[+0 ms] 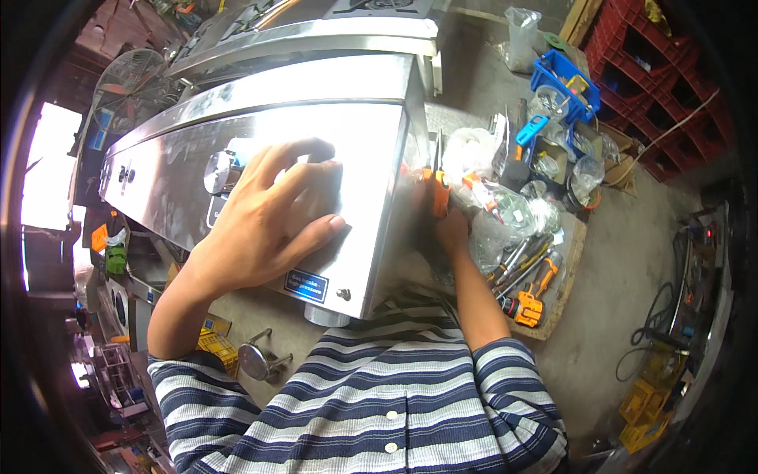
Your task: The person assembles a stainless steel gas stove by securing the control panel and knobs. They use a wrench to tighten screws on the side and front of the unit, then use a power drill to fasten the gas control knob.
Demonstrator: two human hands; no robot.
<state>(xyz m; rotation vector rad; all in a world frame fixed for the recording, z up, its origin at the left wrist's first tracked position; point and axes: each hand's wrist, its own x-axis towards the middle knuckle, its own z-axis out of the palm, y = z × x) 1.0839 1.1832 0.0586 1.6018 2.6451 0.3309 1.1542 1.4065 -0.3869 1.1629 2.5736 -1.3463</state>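
A long stainless-steel appliance housing lies before me, its shiny front panel turned up. My left hand is over the panel, thumb and fingers apart and slightly curled, with nothing visible in it. Beside it, a round shiny fitting is partly covered by the fingers. A small blue label is near the panel's close corner. My right hand reaches past the housing's right side, at the orange handles of a plier-like tool. Shadow hides its fingers, so I cannot make out whether it grips the tool.
A board on the right bears plastic bags, hand tools and an orange cordless drill. Beyond are a blue bin and red crates. A small round stool stands lower left; a fan is upper left.
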